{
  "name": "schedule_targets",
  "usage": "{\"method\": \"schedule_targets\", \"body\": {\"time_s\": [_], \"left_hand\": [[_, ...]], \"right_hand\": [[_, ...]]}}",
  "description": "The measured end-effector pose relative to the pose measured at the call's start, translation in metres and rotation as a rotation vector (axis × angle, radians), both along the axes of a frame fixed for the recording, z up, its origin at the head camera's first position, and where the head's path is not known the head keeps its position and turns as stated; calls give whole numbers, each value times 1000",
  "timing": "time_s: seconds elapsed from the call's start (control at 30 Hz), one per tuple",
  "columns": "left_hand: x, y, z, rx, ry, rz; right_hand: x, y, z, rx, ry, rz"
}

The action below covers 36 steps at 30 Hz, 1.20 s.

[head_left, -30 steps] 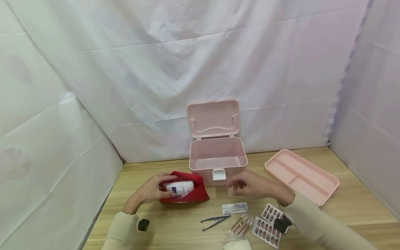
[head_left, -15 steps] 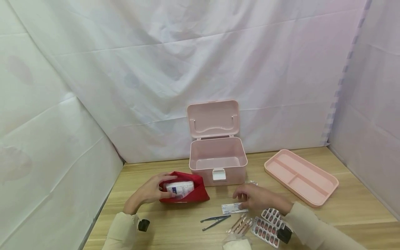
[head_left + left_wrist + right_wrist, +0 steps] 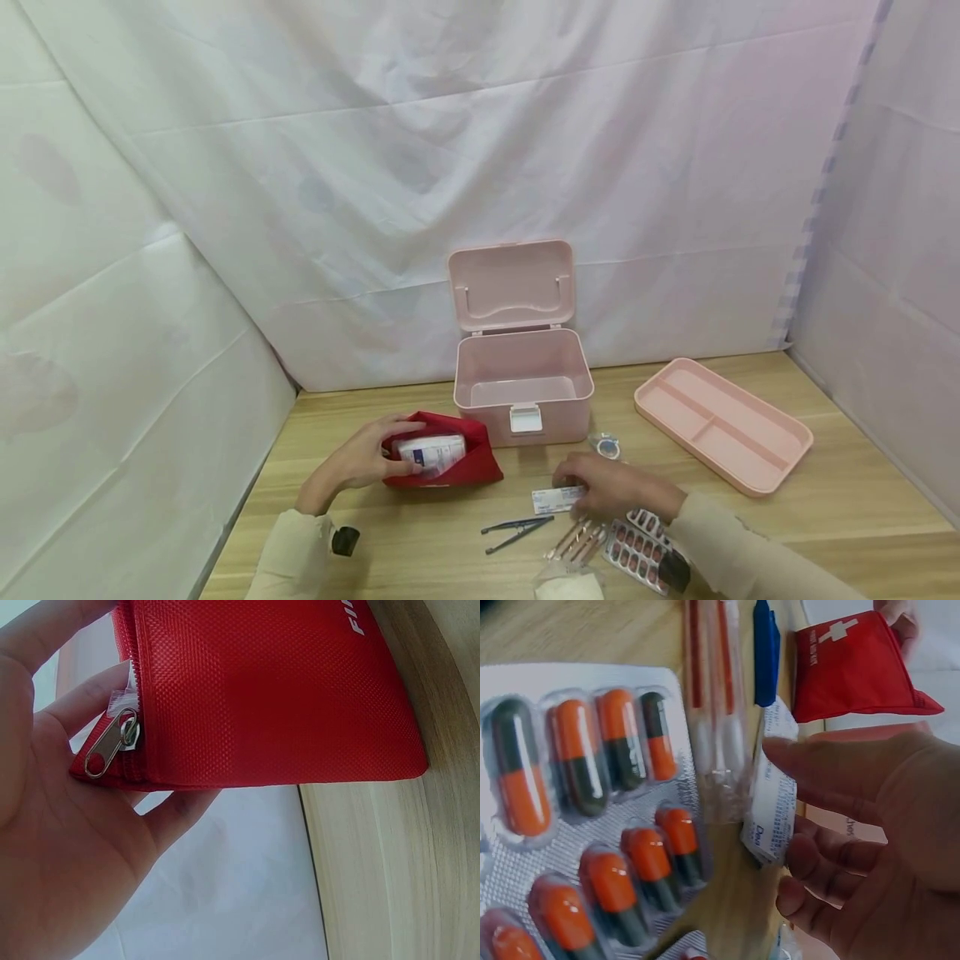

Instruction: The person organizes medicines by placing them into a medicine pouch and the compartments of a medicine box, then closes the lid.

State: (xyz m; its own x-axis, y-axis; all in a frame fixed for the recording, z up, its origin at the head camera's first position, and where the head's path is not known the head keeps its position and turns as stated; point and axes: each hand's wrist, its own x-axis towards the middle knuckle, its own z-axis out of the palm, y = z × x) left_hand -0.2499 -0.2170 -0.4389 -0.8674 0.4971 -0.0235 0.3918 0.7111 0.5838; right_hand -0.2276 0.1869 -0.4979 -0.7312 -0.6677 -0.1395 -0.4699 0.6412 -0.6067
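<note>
My left hand point(image 3: 363, 457) holds a red zippered first-aid pouch point(image 3: 476, 471) by its left end. The pouch gapes, and a white packaged item point(image 3: 437, 452) with printed labelling shows inside. In the left wrist view a metal zipper pull point(image 3: 112, 742) hangs by the palm. My right hand point(image 3: 609, 487) pinches a flat white printed packet point(image 3: 771, 799) close over the table, thumb on the near face and the other fingers on the far side. Blue tweezers point(image 3: 517, 531), cotton swabs in clear wrap point(image 3: 576, 540) and blister packs of capsules point(image 3: 637, 554) lie around that hand.
Behind the pouch stands a pink box point(image 3: 525, 417) with its lid point(image 3: 513, 287) raised. A pink divided tray point(image 3: 723, 425) is at the right. A small round roll point(image 3: 607, 447) lies by the box, and a bagged white item point(image 3: 568, 587) is at the front edge.
My right hand has come back from in front of the box to the white packet and now pinches it. The small roll has come into sight. My left hand and the pouch stay put.
</note>
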Motion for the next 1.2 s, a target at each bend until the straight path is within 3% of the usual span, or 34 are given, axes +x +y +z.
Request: {"method": "schedule_targets", "body": {"time_s": [0.4, 0.67, 0.87, 1.07, 1.2], "left_hand": [[0, -1, -3, 4, 58, -37], [0, 0, -1, 5, 9, -9], [-1, -1, 0, 0, 18, -13], [-2, -1, -2, 7, 16, -19], [-1, -1, -2, 7, 9, -12]], "right_hand": [[2, -2, -3, 6, 27, -24], [0, -5, -2, 6, 38, -21], [-1, -5, -3, -27, -1, -34], [-1, -3, -2, -19, 53, -14], [0, -2, 1, -58, 38, -13]]}}
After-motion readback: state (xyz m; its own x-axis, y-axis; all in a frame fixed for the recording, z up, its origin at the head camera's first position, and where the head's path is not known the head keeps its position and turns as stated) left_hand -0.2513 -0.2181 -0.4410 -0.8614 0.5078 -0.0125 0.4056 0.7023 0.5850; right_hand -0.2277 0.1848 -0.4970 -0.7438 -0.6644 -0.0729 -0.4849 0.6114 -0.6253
